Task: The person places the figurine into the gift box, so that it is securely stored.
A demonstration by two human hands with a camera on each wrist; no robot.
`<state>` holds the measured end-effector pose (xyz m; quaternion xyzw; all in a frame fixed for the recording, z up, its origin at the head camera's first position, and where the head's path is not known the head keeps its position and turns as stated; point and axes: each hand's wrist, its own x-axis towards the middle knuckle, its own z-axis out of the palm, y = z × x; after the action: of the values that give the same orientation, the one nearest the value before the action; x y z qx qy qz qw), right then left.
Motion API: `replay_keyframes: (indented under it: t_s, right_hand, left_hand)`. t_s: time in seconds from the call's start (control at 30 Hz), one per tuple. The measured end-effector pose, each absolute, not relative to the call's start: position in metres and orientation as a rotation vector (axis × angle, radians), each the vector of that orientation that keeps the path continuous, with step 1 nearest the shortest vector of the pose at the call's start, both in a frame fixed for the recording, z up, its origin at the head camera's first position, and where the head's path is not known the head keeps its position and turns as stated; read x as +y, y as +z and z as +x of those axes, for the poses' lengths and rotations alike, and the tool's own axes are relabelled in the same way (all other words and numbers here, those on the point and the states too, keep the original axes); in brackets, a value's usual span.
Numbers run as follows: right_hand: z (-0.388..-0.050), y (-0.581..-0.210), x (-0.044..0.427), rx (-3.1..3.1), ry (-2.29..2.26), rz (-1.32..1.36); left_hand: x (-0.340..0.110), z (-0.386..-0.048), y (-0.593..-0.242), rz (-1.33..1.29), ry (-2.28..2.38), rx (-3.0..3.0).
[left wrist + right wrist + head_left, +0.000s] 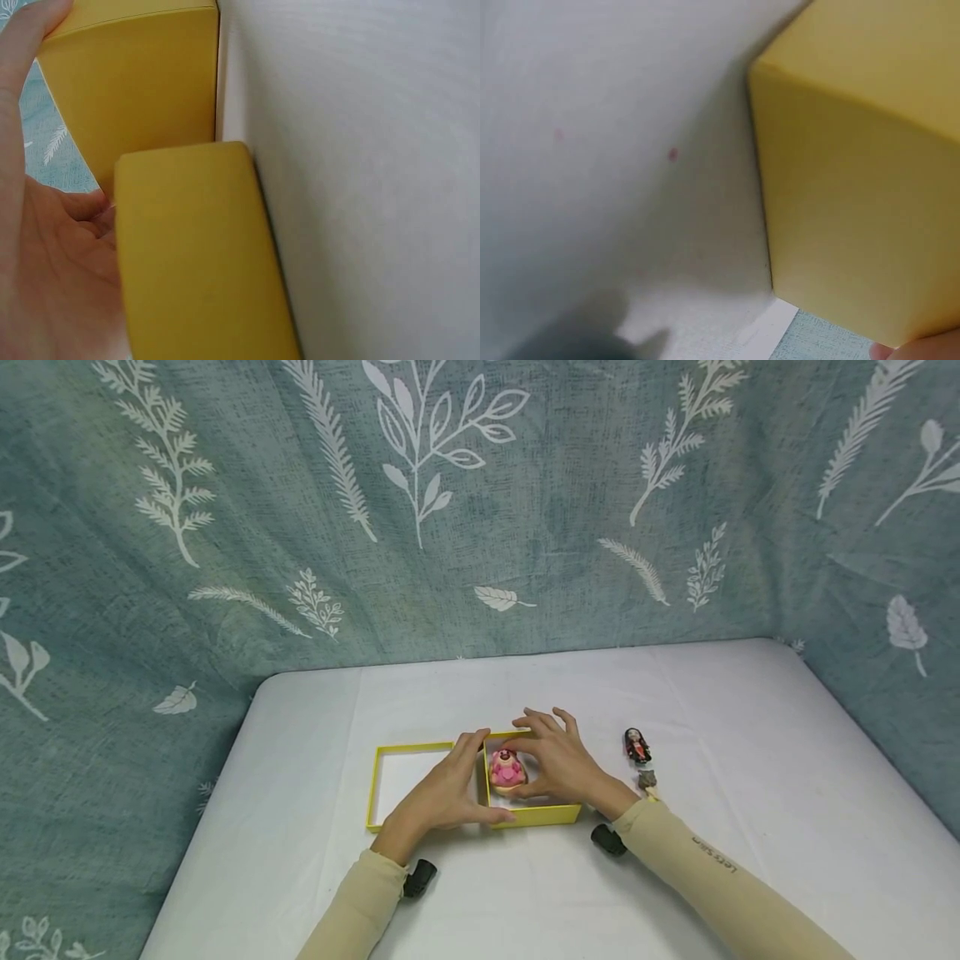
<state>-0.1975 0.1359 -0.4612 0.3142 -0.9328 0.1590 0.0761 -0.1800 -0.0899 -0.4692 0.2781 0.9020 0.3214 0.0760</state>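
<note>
A yellow open-topped box (536, 816) with a pale interior stands near the middle of the white table. My left hand (444, 787) grips its left side, thumb at the front corner and fingers at the back. In the left wrist view the thumb lies on the yellow box (139, 82). Over the box, my right hand (558, 764) pinches a pink bear figurine (507, 770) between thumb and index finger, its other fingers spread. The figurine is at the box's left end; whether it touches the bottom is hidden. The right wrist view shows mostly the box's outer wall (847, 202).
A shallow yellow-rimmed lid (371, 789) lies left of the box, partly behind my left hand. To the right are a dark-haired doll figurine (637, 747) and a small grey-brown figurine (647, 780), partly hidden by my right forearm. A leaf-patterned curtain (555, 568) hangs behind the table.
</note>
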Motion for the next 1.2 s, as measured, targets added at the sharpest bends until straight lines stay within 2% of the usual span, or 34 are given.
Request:
replay_keyframes:
  t_s: [1.2]
  right_hand:
    - [-0.195, -0.4625, 0.1338, -2.776, 0.354, 0.908]
  left_hand:
    - [-0.0888, -0.18, -0.4694, 0.819, 0.954, 2.704]
